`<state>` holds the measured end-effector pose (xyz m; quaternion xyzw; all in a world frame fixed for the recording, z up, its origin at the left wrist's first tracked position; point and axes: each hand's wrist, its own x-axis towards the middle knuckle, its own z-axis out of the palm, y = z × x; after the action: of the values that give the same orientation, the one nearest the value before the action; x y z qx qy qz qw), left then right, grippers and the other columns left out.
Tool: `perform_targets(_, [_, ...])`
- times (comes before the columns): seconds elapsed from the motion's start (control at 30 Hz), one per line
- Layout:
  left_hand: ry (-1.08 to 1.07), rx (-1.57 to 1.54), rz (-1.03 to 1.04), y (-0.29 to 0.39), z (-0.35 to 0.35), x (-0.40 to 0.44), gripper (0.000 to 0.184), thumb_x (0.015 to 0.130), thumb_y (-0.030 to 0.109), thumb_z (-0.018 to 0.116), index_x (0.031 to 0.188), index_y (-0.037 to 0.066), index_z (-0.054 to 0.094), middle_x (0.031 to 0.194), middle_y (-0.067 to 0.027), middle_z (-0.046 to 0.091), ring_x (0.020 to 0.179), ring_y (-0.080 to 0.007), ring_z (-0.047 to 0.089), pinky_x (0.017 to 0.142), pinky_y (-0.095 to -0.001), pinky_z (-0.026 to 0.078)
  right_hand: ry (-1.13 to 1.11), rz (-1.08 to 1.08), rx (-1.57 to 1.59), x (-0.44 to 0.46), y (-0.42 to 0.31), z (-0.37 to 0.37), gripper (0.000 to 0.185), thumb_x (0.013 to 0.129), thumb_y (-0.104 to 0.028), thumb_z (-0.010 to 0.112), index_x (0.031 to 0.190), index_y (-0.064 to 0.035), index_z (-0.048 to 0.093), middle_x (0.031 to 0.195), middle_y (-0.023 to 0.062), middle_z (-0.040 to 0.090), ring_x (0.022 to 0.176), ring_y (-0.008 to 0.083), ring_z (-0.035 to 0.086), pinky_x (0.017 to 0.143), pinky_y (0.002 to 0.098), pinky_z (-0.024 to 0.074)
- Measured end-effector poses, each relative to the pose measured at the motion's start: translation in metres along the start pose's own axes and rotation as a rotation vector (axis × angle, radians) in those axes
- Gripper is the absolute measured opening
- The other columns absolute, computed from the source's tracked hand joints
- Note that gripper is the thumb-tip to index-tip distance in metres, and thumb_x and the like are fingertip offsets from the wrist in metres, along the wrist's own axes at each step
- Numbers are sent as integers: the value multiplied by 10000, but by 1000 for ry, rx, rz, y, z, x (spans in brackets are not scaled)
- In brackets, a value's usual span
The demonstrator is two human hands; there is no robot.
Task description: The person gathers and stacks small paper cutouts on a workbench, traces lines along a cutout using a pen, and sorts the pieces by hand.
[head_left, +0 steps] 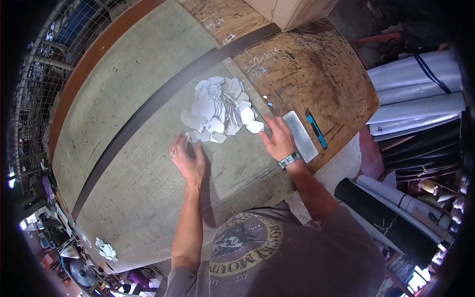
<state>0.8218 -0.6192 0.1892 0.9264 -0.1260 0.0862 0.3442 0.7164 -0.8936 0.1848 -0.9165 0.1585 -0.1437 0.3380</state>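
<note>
Several white scraps [105,249] are gathered in a small cluster near the lower left corner of a greenish-grey board [133,183], whose surface is marked by fine scratches. A long dark strip [148,101] is laid across the board, from the lower left up toward a cardboard box [302,15].

The left hand [187,161], on which a ring is worn, is placed at the near left edge of the main pile, with fingers loosely bent and parted from the thumb; whether a piece is touched by the fingertips cannot be told.

The pile of white pieces [217,106] is heaped on the board between the hands, beyond the fingertips. Thin, flat, many-sided shapes are seen, with straight edges and blunt corners, shaded from bright white to pale grey. Some are tipped on edge in the middle, their narrow sides exposed, while others are spread flat around the rim, overlapped at random.

The right hand [279,141], banded at the wrist, is held just beside the pile's right edge, thumb and forefinger spread wide, nothing seen gripped. To its right, a metal plate [301,136] and a blue-and-black tool [316,129] are set on scuffed wood [336,69].
</note>
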Motion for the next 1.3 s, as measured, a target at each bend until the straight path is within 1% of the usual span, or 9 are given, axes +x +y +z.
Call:
perform_targets(0.27, [-56, 45, 141, -15, 4, 2, 246, 866, 62, 791, 1088, 44, 686, 1190, -123, 705, 1130, -340, 602, 1010, -448, 444, 8, -53, 73, 23, -11, 24, 400, 899, -161, 750, 1258, -35, 626, 1083, 193, 609, 1021, 419, 616, 858, 497, 505])
perform_targets(0.43, [-27, 58, 12, -9, -35, -42, 312, 865, 96, 782, 1154, 37, 682, 1333, -160, 653, 1292, -380, 549, 1121, -487, 409, 13, -86, 120, 7, 13, 28, 477, 872, -110, 789, 1312, -34, 620, 1109, 146, 652, 927, 301, 671, 760, 395, 569])
perform_targets(0.67, [-69, 302, -99, -30, -70, -143, 575, 982, 231, 660, 1477, -18, 507, 1628, -210, 428, 1545, -414, 311, 1264, -527, 242, 90, -16, 222, -5, 3, 24, 483, 914, -150, 712, 1363, -39, 572, 1115, 155, 627, 933, 319, 641, 801, 430, 535])
perform_targets(0.77, [-74, 351, -154, -28, -67, -142, 590, 1005, 260, 628, 1507, -10, 477, 1645, -196, 405, 1556, -402, 291, 1275, -532, 218, 120, 67, 305, -7, 2, 25, 469, 924, -146, 695, 1362, -32, 569, 1124, 163, 629, 983, 331, 628, 860, 449, 516])
perform_targets(0.9, [-95, 371, -163, -31, -69, -144, 610, 1018, 286, 608, 1526, -12, 451, 1671, -171, 373, 1582, -368, 254, 1292, -526, 176, 268, -118, 116, -27, -10, 22, 389, 963, -171, 637, 1315, -9, 600, 1142, 185, 635, 1048, 396, 592, 940, 491, 465])
perform_targets(1.0, [-105, 353, -167, -31, -68, -143, 615, 1023, 298, 601, 1532, -11, 450, 1674, -163, 374, 1591, -354, 245, 1297, -524, 163, 1, -237, 91, -81, -46, 24, 416, 999, -236, 589, 1345, -4, 595, 1270, 217, 615, 1199, 411, 564, 1023, 533, 423])
perform_targets(1.13, [-74, 375, -125, -39, -68, -146, 579, 1022, 278, 603, 1510, -12, 483, 1644, -173, 419, 1571, -365, 282, 1285, -520, 199, -403, -390, -54, -157, -90, 57, 621, 1045, -365, 539, 1556, -25, 443, 1655, 221, 340, 1565, 374, 266, 1266, 558, 210])
perform_targets(1.17, [-61, 367, -108, -41, -67, -147, 574, 1023, 278, 600, 1506, -14, 489, 1640, -173, 425, 1569, -368, 284, 1282, -519, 202, -487, -436, -87, -167, -94, 62, 663, 1053, -395, 525, 1595, -36, 397, 1709, 209, 257, 1606, 358, 186, 1293, 549, 161])
perform_targets(1.3, [-81, 351, -116, -50, -68, -151, 609, 1036, 329, 588, 1538, 7, 465, 1680, -147, 375, 1591, -341, 252, 1293, -522, 171, -441, -400, -142, -174, -93, 62, 643, 1057, -404, 523, 1595, -68, 419, 1709, 189, 277, 1597, 359, 215, 1286, 542, 170])
